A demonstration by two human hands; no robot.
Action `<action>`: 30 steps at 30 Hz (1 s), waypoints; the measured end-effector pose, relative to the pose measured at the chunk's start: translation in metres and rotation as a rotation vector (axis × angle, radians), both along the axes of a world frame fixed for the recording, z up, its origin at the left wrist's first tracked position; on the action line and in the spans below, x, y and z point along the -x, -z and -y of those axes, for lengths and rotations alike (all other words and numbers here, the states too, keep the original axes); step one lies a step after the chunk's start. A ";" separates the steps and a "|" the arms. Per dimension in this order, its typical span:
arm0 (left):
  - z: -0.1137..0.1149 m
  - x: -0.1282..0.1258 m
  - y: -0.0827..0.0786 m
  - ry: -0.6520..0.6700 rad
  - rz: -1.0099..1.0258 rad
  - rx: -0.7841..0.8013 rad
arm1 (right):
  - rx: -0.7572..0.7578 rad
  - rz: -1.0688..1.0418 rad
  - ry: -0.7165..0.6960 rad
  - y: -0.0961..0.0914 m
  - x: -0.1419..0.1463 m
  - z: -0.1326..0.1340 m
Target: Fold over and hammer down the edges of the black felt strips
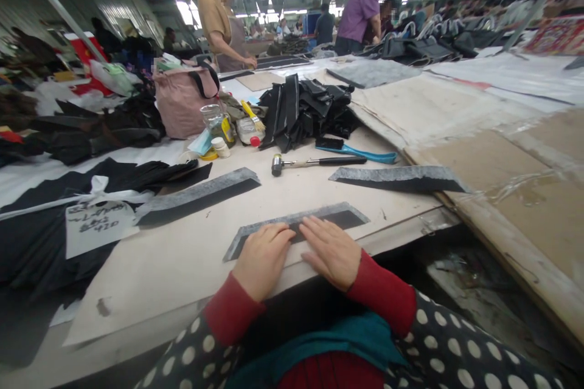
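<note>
A black strip with a grey, fuzzy-looking border [340,216] lies flat on the pale work surface in front of me. My left hand [263,257] rests on its left half, fingers curled together at the near edge; the thumb is largely hidden. Beside it, my right hand [332,250] lies palm down with fingers stretched over the strip's near edge and the thumb apart. Similar grey-and-black strips lie farther out, one to the left [198,196] and another to the right [396,179].
Beyond the strips are a hammer [296,162], a blue-handled brush [365,151] and a heap of black strips [305,108]. A glass jar [214,121] stands near a pink bag [180,100]. Stacked black pieces with a handwritten tag [100,228] lie left. Two people stand across the table.
</note>
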State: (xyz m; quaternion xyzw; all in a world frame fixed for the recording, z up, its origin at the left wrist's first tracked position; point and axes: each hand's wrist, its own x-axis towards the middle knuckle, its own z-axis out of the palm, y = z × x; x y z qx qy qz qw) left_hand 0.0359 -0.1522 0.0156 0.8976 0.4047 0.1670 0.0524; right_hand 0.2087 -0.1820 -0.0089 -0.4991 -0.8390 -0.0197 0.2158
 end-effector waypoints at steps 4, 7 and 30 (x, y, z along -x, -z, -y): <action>-0.005 0.019 -0.007 -0.016 -0.073 0.044 | 0.010 0.067 0.066 0.003 -0.040 0.003; -0.007 0.026 -0.014 -0.016 -0.114 0.074 | -0.009 0.121 0.149 0.004 -0.069 0.007; -0.041 -0.090 -0.042 0.391 -0.215 0.006 | 0.114 0.110 0.428 -0.016 -0.076 -0.024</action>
